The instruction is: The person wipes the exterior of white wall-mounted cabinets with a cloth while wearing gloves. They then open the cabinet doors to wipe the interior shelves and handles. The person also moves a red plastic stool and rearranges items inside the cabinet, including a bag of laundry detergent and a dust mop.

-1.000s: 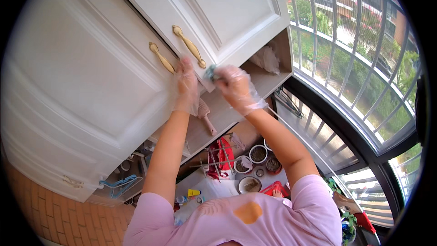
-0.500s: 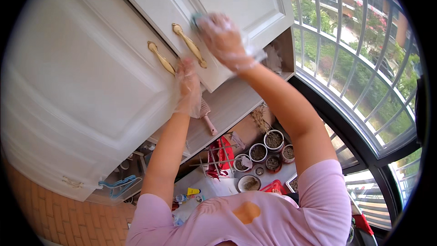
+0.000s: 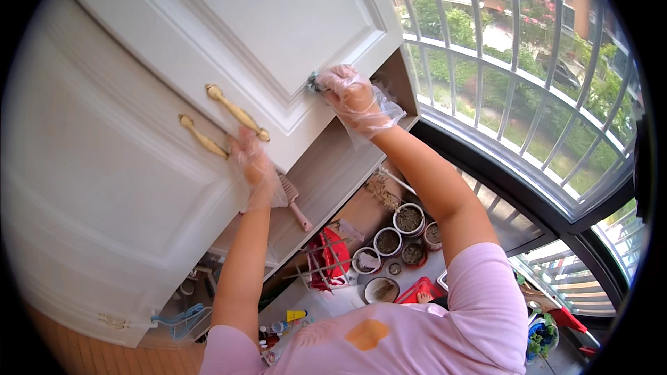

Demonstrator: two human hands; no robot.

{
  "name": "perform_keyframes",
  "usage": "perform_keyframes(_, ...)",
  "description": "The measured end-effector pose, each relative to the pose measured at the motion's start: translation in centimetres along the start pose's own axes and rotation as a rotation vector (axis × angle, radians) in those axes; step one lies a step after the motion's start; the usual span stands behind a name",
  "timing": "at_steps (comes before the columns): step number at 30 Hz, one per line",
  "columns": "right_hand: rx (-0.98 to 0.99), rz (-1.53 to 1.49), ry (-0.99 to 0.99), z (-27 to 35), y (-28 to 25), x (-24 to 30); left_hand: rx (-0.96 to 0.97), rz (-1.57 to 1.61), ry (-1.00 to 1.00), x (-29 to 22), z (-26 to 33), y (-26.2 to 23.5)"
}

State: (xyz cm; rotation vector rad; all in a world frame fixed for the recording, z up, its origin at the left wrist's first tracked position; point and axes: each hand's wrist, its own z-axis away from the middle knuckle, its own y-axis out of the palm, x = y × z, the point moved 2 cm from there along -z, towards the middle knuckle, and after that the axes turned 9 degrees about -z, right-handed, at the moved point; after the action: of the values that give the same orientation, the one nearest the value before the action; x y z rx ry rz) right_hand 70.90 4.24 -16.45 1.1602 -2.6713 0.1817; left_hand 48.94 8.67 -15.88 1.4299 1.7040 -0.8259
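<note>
Both hands wear clear plastic gloves. My right hand point(image 3: 351, 94) is closed round a grey-green cloth point(image 3: 314, 82), which is pressed to the lower right part of a white cabinet door point(image 3: 278, 21). Most of the cloth is hidden by the fingers. My left hand point(image 3: 253, 167) has its fingers stretched upward against the door's lower corner, just below a gold-coloured handle point(image 3: 236, 112). A second gold-coloured handle point(image 3: 203, 136) sits on the neighbouring white door point(image 3: 118, 146), left of that hand.
Below the doors, a pink brush point(image 3: 295, 205) lies on a wooden shelf point(image 3: 333, 160). Several soil-filled pots point(image 3: 408, 219) stand lower down, beside a red item point(image 3: 330, 257) and a rack. Blue hangers point(image 3: 182, 323) hang at lower left. A barred window point(image 3: 514, 62) is on the right.
My right hand has moved down the door with the cloth, toward its lower edge. The left hand stays by the handles. The whole view has shifted, with the doors now further left.
</note>
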Motion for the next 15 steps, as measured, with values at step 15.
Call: perform_keyframes(15, -0.353, 0.293, 0.262, -2.3, -5.5, -12.8, -0.081, -0.38, 0.391, -0.7, 1.0, -0.1)
